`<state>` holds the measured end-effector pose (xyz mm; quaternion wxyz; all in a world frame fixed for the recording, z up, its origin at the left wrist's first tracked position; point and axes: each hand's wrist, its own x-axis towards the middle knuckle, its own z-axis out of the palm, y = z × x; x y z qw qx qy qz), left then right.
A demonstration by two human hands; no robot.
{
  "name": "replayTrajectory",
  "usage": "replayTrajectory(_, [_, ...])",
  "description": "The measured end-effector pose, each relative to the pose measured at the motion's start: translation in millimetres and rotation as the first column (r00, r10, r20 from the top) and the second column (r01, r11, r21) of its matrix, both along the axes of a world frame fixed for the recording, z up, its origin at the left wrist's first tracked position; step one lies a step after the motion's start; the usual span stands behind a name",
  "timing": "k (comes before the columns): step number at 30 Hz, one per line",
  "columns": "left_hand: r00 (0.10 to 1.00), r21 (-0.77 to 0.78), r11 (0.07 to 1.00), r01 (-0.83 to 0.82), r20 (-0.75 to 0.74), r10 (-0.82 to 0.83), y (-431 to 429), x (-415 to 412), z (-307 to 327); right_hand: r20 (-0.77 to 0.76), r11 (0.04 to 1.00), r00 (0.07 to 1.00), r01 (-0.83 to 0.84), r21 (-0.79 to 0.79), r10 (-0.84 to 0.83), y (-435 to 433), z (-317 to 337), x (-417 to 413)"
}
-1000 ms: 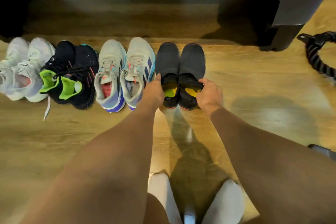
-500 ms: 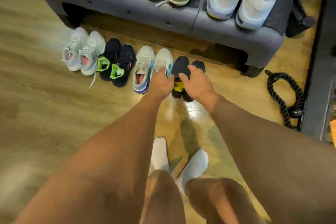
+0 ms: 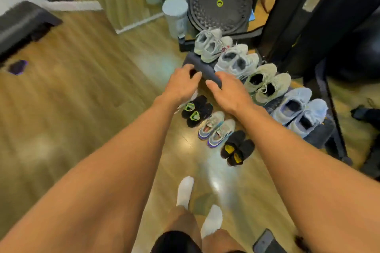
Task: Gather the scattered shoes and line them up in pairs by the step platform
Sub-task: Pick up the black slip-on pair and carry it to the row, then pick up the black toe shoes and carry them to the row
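The left hand [image 3: 182, 86] and right hand [image 3: 228, 92] are held empty, fingers slack; the black pair [image 3: 237, 148], at five o'clock, is set beside the step platform [image 3: 202, 71], likely ending the row.

Head camera looks steeply down at floor [image 3: 82, 98].

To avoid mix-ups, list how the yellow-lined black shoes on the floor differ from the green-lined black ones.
The black shoes with yellow insoles end the floor row nearest the person; the black shoes with green linings sit two places farther along. Their linings differ: yellow against green. Both stand paired, toes toward the grey step platform.
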<state>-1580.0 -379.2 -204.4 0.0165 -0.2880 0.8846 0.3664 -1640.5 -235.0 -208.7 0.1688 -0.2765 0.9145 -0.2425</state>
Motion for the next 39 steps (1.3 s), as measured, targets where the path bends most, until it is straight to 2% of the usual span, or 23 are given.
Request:
replayTrajectory(8, [0.95, -0.098, 0.949, -0.301, -0.117, 0.289, -107.0, 135.7, 118.9, -0.135, 0.938, 0.932, -0.345, -0.035, 0.338, -125.7, 116.3, 77.9])
replayTrajectory(12, [0.868, -0.109, 0.867, -0.485, -0.181, 0.463, -173.9, 220.5, 158.0, -0.188, 0.853, 0.847, -0.517, -0.067, 0.498, -216.8, 161.0, 141.3])
replayTrajectory(17, [0.729, -0.11, 0.728, -0.677, -0.238, 0.642, -255.2, 337.0, 189.0, -0.233, 0.699, 0.699, -0.709, -0.098, 0.676, -333.6, 196.3, 244.7])
replayTrajectory(27, [0.421, -0.106, 0.407, -0.907, -0.221, 0.88, -369.1, 528.4, 197.2, -0.213, 0.434, 0.454, -0.891, -0.136, 0.865, -510.5, 199.6, 424.4])
replayTrajectory(30, [0.362, -0.086, 0.351, -0.932, -0.213, 0.908, -405.0, 556.5, 189.4, -0.236, 0.371, 0.391, -0.92, -0.124, 0.89, -561.9, 191.5, 460.6])
replayTrajectory(34, [0.283, -0.107, 0.267, -0.958, -0.188, 0.94, -461.6, 583.0, 178.9, -0.187, 0.284, 0.3, -0.953, -0.11, 0.935, -634.3, 176.8, 495.7])
replayTrajectory(39, [0.201, -0.108, 0.187, -0.976, -0.14, 0.97, -541.9, 603.8, 186.2, -0.171, 0.197, 0.211, -0.976, -0.096, 0.962, -732.3, 182.9, 513.1])
